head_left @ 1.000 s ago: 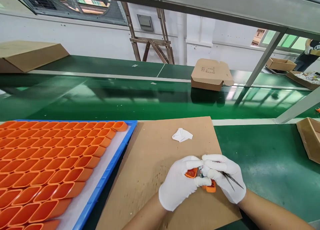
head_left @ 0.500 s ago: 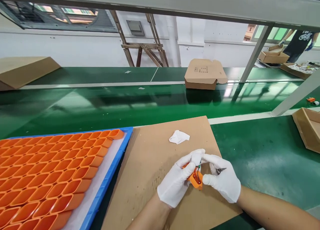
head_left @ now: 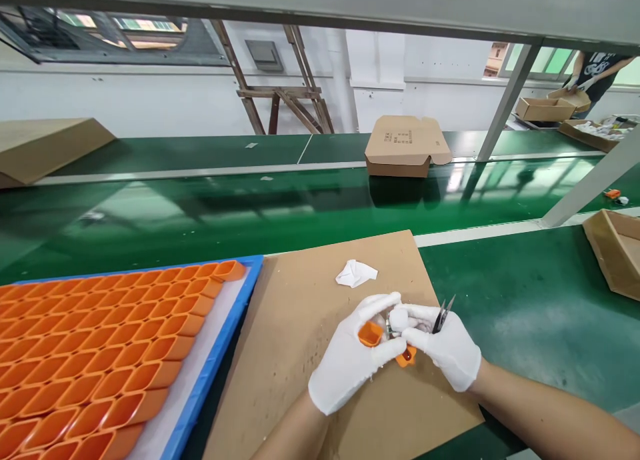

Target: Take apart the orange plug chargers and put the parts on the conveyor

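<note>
Both hands wear white gloves and meet above the brown cardboard sheet (head_left: 285,320). My left hand (head_left: 350,357) is curled around an orange plastic shell (head_left: 370,335), with thumb and fingertips reaching toward the right hand. A second orange piece (head_left: 407,357) shows just below the fingertips; whether it joins the first is hidden. My right hand (head_left: 445,347) keeps dark-tipped tweezers (head_left: 443,315) tucked in it, tips pointing up. Its fingertips pinch a small white round part (head_left: 399,319) beside the shell. Something thin and greenish shows between the hands, too small to name.
A blue tray (head_left: 220,353) at left holds rows of orange shells (head_left: 100,353). A crumpled white scrap (head_left: 356,273) lies on the cardboard. Beyond the green belt (head_left: 225,210) sits a cardboard box (head_left: 407,147). Another open box (head_left: 615,253) is at right. A person (head_left: 595,73) stands far right.
My left hand has opened wider around the orange shell and turned it. The right hand has rotated, so the tweezers now point upward. The white part has shifted to the right fingertips.
</note>
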`<state>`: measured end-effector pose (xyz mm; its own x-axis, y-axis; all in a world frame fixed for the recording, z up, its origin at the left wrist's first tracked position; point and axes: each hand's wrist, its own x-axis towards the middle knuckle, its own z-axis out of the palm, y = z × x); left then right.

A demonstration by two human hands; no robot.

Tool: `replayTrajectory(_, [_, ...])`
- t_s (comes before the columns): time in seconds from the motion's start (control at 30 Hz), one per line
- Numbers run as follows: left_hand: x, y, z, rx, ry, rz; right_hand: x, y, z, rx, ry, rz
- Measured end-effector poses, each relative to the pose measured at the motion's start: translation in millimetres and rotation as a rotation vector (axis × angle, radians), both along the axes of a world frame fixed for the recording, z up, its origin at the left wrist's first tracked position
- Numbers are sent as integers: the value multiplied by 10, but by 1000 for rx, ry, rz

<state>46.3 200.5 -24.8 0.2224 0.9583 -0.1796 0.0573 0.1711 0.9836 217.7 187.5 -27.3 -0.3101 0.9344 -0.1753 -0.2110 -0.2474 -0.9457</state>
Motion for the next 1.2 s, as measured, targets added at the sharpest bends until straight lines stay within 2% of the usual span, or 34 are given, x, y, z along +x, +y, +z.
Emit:
replayTrajectory(0.1, [-34,19,-7,-71,-14,49,-18,-32,-100,28,-183,-235])
replayTrajectory(0.17, [-52,34,0,-50,-30,87,-11,-43,-120,64,-268,-331])
replayTrajectory(0.2, [-59,40,7,-28,-20,107,-3,-42,-111,75,-256,-323])
replayTrajectory(0.37, [-78,49,7,84,204,222,35,17,-4,31,-11,-89])
replayTrajectory(0.43, [-77,43,-18,143,198,231,29,39,5,18,-46,-105])
replayTrajectory(0.53, [-79,33,-42,178,51,206,10,49,-11,-4,-107,-183])
replayTrajectory(0.67, [-93,38,-7,283,-101,247,18,33,-54,20,-107,-196])
replayTrajectory(0.8, [-118,65,33,393,-84,304,47,13,-132,-9,-59,-144])
replayTrajectory(0.9, [-149,69,44,448,-81,263,47,9,-167,5,-97,-128])
replayTrajectory(0.97, [-170,60,60,405,-86,222,42,16,-166,5,-123,-143])
replayTrajectory(1.13, [-204,41,146,130,-85,87,59,51,-134,-17,-67,-45])
replayTrajectory(1.2, [-216,43,180,57,-76,51,77,57,-120,-23,-64,-45])
